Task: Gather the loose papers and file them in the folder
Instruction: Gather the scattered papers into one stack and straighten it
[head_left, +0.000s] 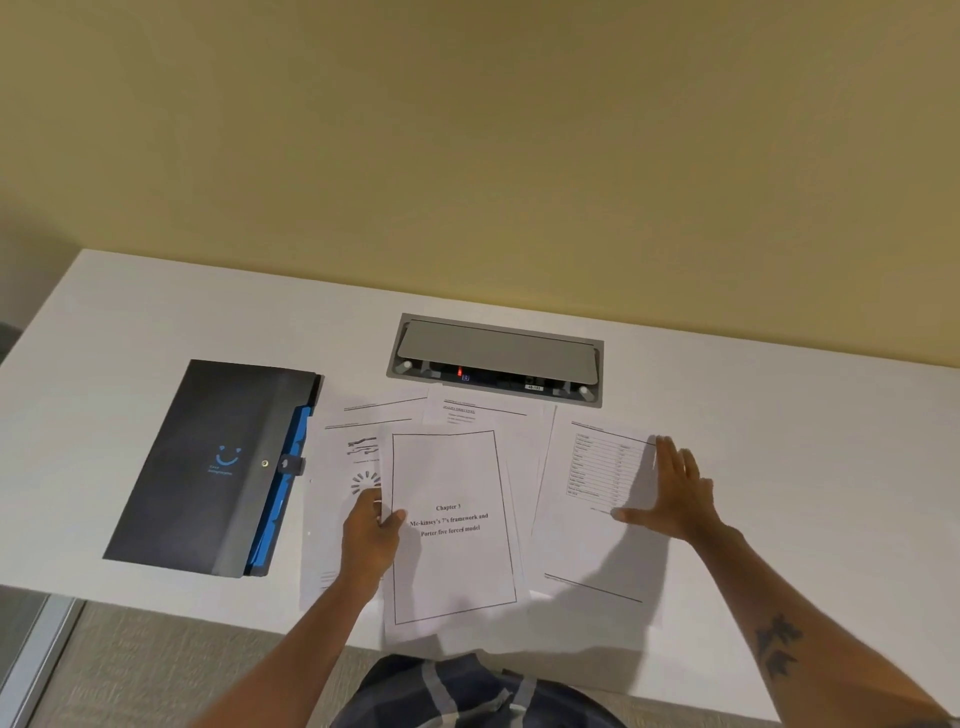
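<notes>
Pinched at its left edge by the left hand (370, 535), the bordered title sheet (453, 525) is held on the white desk (130, 322). Spread flat, the right hand (675, 493) presses the table sheet (597, 509). Thin, limp, slippery sheets are best slid together and lifted by their edges; the closed folder (208, 467) lies just beside them.

Single head-worn view, looking forward and down, close over white desk (130, 322), facing wall (467, 130)

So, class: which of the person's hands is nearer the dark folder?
Left. The left hand grips the Chapter 3 sheet just right of the folder; the right hand lies flat on the table sheet, farther right.
</notes>
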